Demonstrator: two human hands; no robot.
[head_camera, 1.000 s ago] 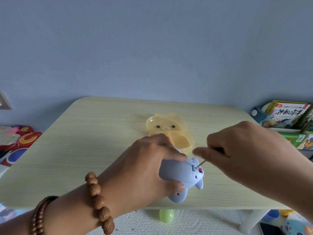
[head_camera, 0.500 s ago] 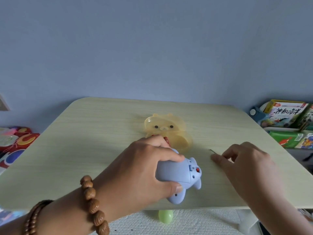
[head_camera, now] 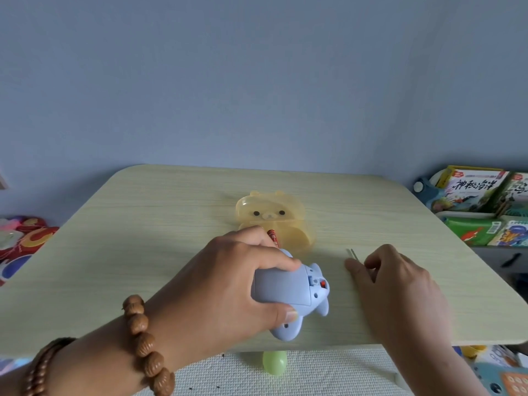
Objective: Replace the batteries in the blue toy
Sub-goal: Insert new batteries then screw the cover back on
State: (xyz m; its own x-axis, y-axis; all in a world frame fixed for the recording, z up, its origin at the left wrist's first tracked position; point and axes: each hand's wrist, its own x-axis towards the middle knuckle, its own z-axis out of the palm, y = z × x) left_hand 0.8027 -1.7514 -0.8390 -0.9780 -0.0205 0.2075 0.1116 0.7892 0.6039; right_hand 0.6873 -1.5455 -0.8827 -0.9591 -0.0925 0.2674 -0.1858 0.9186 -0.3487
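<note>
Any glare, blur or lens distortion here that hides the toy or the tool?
Head view: soft, even light, no glare; only a faint shadow on the table beside the left hand and blue toy; wide-angle lens stretches the frame's edges; toy sharp, but the thin metal tool poking from the right hand looks doubled and blurry.

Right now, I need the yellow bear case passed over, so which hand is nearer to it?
Left. The left hand, gripping the blue toy, sits just in front of the yellow bear case; the right hand rests farther right, holding the screwdriver.
</note>
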